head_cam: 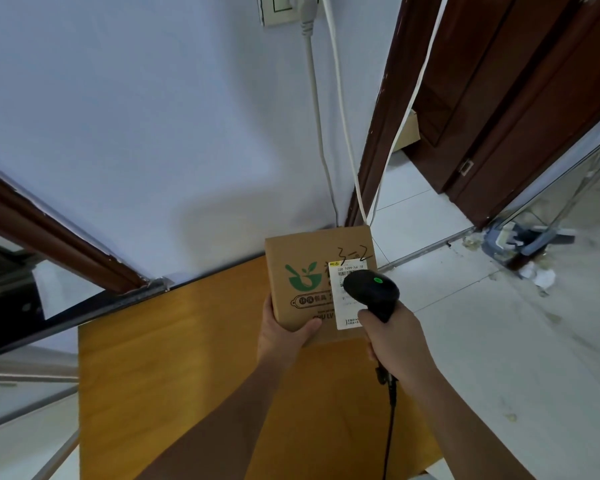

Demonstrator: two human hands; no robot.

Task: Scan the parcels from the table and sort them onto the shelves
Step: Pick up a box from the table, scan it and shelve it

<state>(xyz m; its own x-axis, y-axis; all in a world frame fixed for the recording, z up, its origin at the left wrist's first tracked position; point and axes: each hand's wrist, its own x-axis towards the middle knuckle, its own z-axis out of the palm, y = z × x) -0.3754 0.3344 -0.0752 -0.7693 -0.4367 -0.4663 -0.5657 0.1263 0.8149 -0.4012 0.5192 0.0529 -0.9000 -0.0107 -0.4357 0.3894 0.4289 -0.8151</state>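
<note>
Closest in, the right hand (392, 336) was wrapped around the handle of the black scanner (371, 292), green light on, head right over the white label (349, 296). The left hand (283, 329) pinched the cardboard parcel (312, 282) by its near left corner, thumb on top, above the wooden table (174, 368). I'd say tilt the box flatter and keep the barcode uncovered. Further off, cables (321, 126) ran down the wall.

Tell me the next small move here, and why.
Probably draw the barcode scanner back off the cardboard parcel: its head lies over the white shipping label, its green light is lit, and the left hand holds the parcel ready to carry off.
</note>
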